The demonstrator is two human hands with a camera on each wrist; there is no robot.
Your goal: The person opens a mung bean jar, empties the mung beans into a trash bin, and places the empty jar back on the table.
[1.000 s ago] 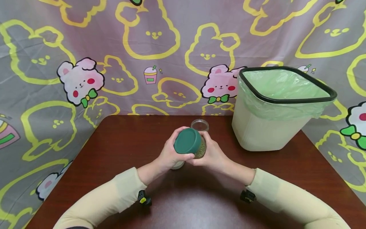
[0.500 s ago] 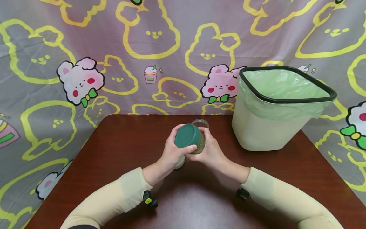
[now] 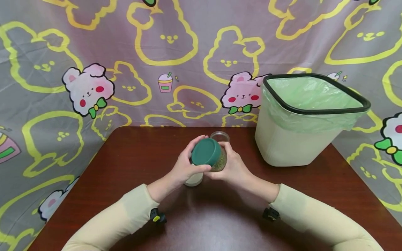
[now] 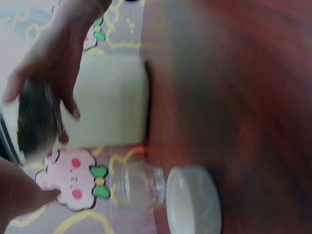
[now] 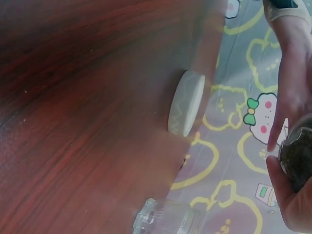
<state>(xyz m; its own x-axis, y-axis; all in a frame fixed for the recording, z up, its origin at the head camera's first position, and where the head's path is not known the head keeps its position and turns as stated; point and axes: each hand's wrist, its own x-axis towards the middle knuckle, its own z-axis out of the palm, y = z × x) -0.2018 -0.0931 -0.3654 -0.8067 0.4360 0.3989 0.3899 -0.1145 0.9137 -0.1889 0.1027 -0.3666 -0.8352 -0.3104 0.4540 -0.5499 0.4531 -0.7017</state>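
Close over the table, both hands hold a jar (image 3: 221, 163) tilted toward the left, its clear wall showing small green-brown contents. My left hand (image 3: 182, 168) grips the jar's green lid (image 3: 205, 152), thumb along the near edge and fingers round the far side. Round the jar's body is my right hand (image 3: 236, 169), with thumb and fingers on opposite sides. Below the left hand sits a round white shallow dish (image 3: 194, 180), partly hidden; a faint wavy pattern shows on its side in the right wrist view. Behind the hands stands a clear jar (image 3: 220, 136), its lower part hidden.
A cream bin (image 3: 284, 143) with a black rim and green liner bag stands at the table's back right. The brown table (image 3: 135, 157) ends at a patterned curtain (image 3: 185, 45) behind.
Both hands and the jar rise slightly, then dip again. The left hand has shifted on the green lid, its wrist swinging right and back left, baring more of the white dish. The bin and clear jar stay put.
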